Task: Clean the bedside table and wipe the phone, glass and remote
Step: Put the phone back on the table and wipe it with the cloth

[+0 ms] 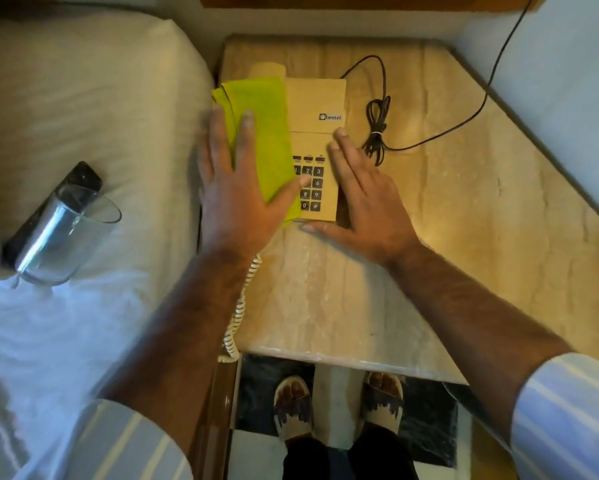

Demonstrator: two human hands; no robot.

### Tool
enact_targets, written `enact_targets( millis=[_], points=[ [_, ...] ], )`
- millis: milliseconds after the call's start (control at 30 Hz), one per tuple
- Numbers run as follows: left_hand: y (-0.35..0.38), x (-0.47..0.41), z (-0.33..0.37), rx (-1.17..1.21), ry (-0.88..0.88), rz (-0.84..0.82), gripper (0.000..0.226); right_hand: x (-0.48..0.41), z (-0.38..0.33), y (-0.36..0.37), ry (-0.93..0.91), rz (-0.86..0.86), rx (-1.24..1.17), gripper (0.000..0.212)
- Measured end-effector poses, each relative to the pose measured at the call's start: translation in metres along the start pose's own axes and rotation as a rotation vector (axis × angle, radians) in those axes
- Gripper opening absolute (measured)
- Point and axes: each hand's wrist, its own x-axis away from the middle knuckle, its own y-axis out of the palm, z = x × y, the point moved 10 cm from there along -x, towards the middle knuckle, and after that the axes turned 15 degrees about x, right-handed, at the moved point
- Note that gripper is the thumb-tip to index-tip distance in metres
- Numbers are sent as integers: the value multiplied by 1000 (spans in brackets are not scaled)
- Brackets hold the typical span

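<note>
A beige desk phone (317,109) sits on the marble bedside table (447,216), near its left edge. A yellow-green cloth (266,126) lies over the phone's left side, covering the handset. My left hand (239,195) presses flat on the cloth, fingers spread. My right hand (363,199) rests flat against the phone's right edge, fingers apart, thumb along its front. On the bed at left a clear glass (62,237) lies tilted beside a black remote (79,178).
The phone's dark cable (377,126) lies bundled right of the phone and runs up the wall. A coiled handset cord (239,306) hangs off the table's left front. The bed (83,98) borders the table on the left. My feet stand below the front edge.
</note>
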Motion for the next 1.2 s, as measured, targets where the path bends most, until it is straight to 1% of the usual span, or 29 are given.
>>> enact_targets(
  millis=[33, 67, 167, 233, 333, 400, 467, 567, 667, 733, 800, 867, 933, 1000, 1067, 1133, 1200],
  points=[
    [12, 4, 0, -20, -6, -54, 97, 0, 1, 2, 5, 6, 5, 118],
    [18, 5, 1, -18, -12, -73, 90, 1, 1, 3, 7, 17, 13, 117],
    [18, -3, 6, -8, 14, -23, 71, 1, 2, 4, 2, 48, 48, 115],
    [18, -24, 11, -54, 36, -41, 66, 0, 1, 6, -7, 52, 63, 115],
    [25, -77, 16, -124, 77, -133, 62, -1, 1, 8, -9, 54, 86, 116],
    [29, -112, 21, -113, 101, -201, 59, -1, 2, 9, -9, 65, 90, 117],
    [29, -131, 21, -70, 98, -231, 57, -1, 3, 9, -16, 78, 93, 117],
    [25, -121, 20, -38, 118, -165, 56, 0, 4, 8, -5, 86, 104, 117],
    [17, -69, 17, -43, 189, -60, 56, 1, 4, 8, -1, 89, 93, 115],
    [15, -23, 11, -14, 206, -19, 54, 0, 4, 7, -1, 74, 69, 115],
    [14, 21, 4, 45, 176, -23, 52, 0, 4, 7, -5, 65, 73, 117],
    [8, 51, -3, 139, 106, -25, 49, 1, 4, 6, -10, 73, 99, 117],
    [-9, 66, -6, 254, 10, 33, 46, 2, 3, 6, -16, 81, 115, 115],
    [-29, 67, 7, 316, -7, 141, 44, 2, 2, 6, -8, 90, 117, 114],
    [-37, 52, 31, 366, 38, 187, 44, 2, 3, 7, -4, 106, 129, 116],
    [-32, 19, 54, 389, 67, 172, 46, 2, 3, 9, -10, 108, 125, 118],
    [-14, -23, 74, 373, 91, 113, 48, 2, 5, 10, 0, 100, 102, 119]
  ],
)
